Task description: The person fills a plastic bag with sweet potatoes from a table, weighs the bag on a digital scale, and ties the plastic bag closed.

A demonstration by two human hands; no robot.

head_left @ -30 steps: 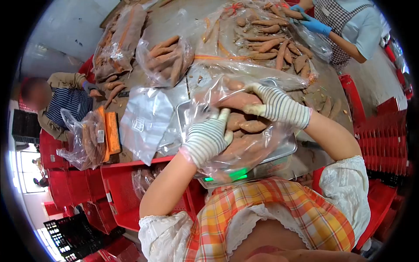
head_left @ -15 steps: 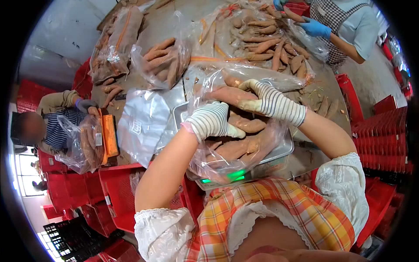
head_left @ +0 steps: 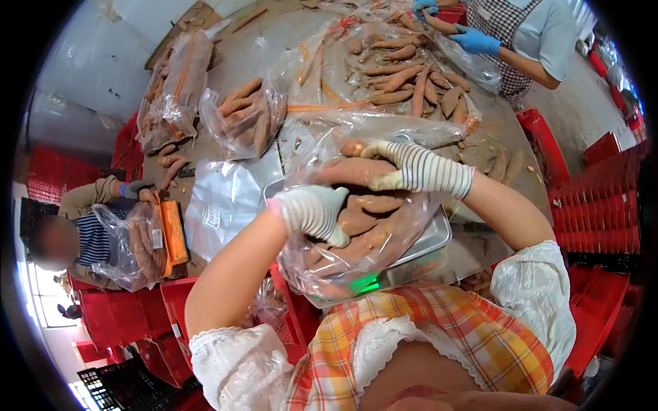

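In front of me a clear plastic bag (head_left: 404, 243) of sweet potatoes (head_left: 373, 236) lies on its side on a metal tray scale (head_left: 442, 236) with a lit green display. My right hand (head_left: 425, 168), in a striped glove, is closed around the end of a long sweet potato (head_left: 353, 172) at the bag's mouth. My left hand (head_left: 308, 211), gloved alike, rests at the left side of the bag opening. Its thumb and fingers are apart, against the sweet potatoes inside, and partly blurred.
Loose sweet potatoes (head_left: 404, 75) and filled bags (head_left: 243, 120) lie across the table. A flat plastic bag (head_left: 223, 202) is at left. A co-worker in blue gloves (head_left: 476, 41) handles a sweet potato; another person (head_left: 103, 236) sits left. Red crates (head_left: 596, 212) stand around.
My left hand has shifted left and its thumb and fingers have spread apart. The bag has moved slightly left; my right hand still holds the long sweet potato. The whole view has shifted a little.
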